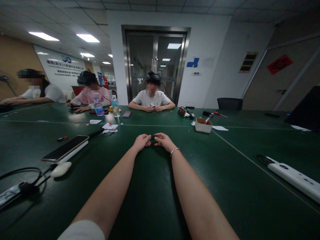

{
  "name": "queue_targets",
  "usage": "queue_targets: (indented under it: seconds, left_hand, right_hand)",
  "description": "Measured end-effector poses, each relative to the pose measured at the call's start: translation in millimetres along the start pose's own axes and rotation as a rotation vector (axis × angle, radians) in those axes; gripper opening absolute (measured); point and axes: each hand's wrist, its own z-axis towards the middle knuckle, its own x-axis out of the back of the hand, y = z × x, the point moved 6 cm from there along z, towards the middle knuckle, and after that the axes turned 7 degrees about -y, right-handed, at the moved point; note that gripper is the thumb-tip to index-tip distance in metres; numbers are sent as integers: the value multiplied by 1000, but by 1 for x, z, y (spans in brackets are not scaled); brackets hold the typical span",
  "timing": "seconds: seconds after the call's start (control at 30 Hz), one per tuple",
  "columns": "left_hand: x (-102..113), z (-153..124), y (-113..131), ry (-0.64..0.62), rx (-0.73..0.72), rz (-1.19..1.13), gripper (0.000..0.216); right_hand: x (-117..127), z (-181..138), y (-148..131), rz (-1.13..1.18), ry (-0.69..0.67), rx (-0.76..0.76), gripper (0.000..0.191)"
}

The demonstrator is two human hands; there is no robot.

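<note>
Both my arms reach straight out over the dark green table [155, 193]. My left hand [141, 141] and my right hand [163, 140] meet at the middle, fingers curled and pinched together on a small dark object [152, 137] held between them; I cannot make out what it is. A thin bracelet [174, 151] circles my right wrist. The hands rest on or just above the tabletop.
A phone on a white power bank [65, 149], a white adapter [60, 169] and black cables [20, 173] lie at the left. A white power strip [295, 177] lies at the right. A small cardboard box [203, 125], paper scraps [109, 126] and water bottles [98, 106] sit further back. Three people sit across the table.
</note>
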Motion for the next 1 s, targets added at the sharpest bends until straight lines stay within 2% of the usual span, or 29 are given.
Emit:
queue_targets:
  seconds: [0.23, 0.4, 1.0]
  left_hand:
    - [1, -1, 1, 29, -66, -65, 16]
    - [1, -6, 7, 29, -133, -58, 24]
    - [3, -2, 0, 60, -99, -73, 27]
  right_hand:
    - [-1, 0, -2, 6, 47, -16, 17]
    - [-1, -1, -3, 8, 65, -28, 17]
    - [1, 2, 0, -22, 46, -36, 14]
